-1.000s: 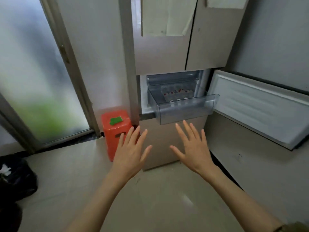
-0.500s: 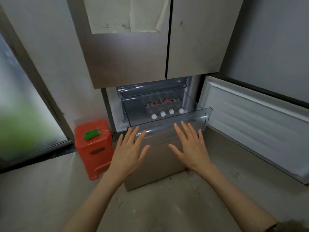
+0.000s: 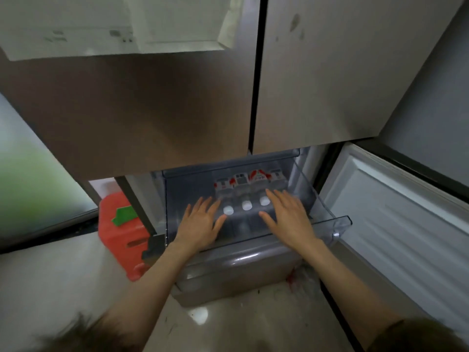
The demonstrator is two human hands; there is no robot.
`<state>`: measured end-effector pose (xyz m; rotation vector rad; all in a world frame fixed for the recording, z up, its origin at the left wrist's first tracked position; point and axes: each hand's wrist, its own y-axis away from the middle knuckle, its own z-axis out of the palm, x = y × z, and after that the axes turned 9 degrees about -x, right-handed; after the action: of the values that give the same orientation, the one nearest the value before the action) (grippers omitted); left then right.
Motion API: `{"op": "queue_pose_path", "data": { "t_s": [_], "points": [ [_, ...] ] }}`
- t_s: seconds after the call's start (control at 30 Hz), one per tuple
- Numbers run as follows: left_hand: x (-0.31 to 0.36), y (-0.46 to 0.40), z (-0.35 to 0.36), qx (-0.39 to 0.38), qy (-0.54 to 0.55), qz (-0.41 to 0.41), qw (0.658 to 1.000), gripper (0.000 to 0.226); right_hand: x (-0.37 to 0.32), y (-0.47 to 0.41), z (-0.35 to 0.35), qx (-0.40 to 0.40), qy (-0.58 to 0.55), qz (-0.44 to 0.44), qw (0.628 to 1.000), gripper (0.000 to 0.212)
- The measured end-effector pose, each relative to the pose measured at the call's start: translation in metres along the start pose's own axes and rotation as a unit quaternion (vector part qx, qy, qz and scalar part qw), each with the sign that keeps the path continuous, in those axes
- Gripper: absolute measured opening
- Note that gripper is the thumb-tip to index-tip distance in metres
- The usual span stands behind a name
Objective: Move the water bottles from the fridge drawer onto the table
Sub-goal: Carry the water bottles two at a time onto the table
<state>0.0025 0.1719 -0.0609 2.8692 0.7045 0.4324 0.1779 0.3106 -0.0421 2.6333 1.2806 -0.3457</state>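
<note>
Tile floor [image 3: 241,323] glossy and pale runs under the steel fridge [image 3: 127,110] beside an orange stool [image 3: 119,240], and in its clear pulled-out drawer [image 3: 327,212] lie water bottles [image 3: 245,189], white-capped and red-labelled, beneath my left hand [image 3: 200,224] and right hand [image 3: 289,219], fingers spread, holding nothing.

Two bare forearms, no watch, ring or band showing on either wrist or finger. Left hand [image 3: 200,224] and right hand [image 3: 289,219] uncovered, nails short and plain as far as the blur allows. Edge of a dark olive sleeve [image 3: 416,334] at the right upper arm, dark hair [image 3: 83,331] blurred along the bottom edge.
</note>
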Motion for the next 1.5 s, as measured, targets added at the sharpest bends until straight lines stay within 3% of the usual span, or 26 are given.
{"op": "queue_pose_path", "data": {
  "t_s": [0.1,0.23,0.43,0.67,0.77,1.03,1.2,1.33,1.5],
  "points": [
    [0.002,-0.035,0.013,-0.021,-0.006,-0.024,0.999,0.052,0.012,-0.04,0.01,-0.056,-0.069,-0.012,0.996,0.057],
    [0.012,-0.077,0.029,-0.087,0.045,-0.09,0.991,0.054,0.028,-0.087,0.028,-0.187,-0.101,-0.005,0.977,0.048],
    [0.019,-0.113,0.044,-0.082,0.047,-0.187,0.978,0.047,0.043,-0.133,0.058,-0.28,-0.175,0.062,0.942,0.037],
    [0.018,-0.138,0.061,-0.12,0.087,-0.293,0.945,0.058,0.033,-0.162,0.085,-0.277,-0.222,0.128,0.926,0.04],
    [0.018,-0.145,0.062,-0.121,0.174,-0.315,0.925,0.057,0.027,-0.165,0.089,-0.264,-0.194,0.15,0.933,0.04],
    [0.014,-0.134,0.051,-0.151,0.261,-0.295,0.907,0.036,0.03,-0.165,0.076,-0.371,-0.271,0.188,0.868,0.016],
    [0.006,-0.107,0.034,-0.089,0.338,-0.3,0.888,0.036,0.034,-0.144,0.065,-0.364,-0.293,0.204,0.86,0.011],
    [-0.001,-0.087,0.006,-0.015,0.385,-0.286,0.877,0.054,0.034,-0.125,0.045,-0.331,-0.279,0.189,0.881,0.016],
    [0.007,-0.059,-0.019,0.077,0.308,-0.285,0.904,0.047,0.039,-0.1,0.013,-0.233,-0.198,0.145,0.941,0.029]
  ]
}}
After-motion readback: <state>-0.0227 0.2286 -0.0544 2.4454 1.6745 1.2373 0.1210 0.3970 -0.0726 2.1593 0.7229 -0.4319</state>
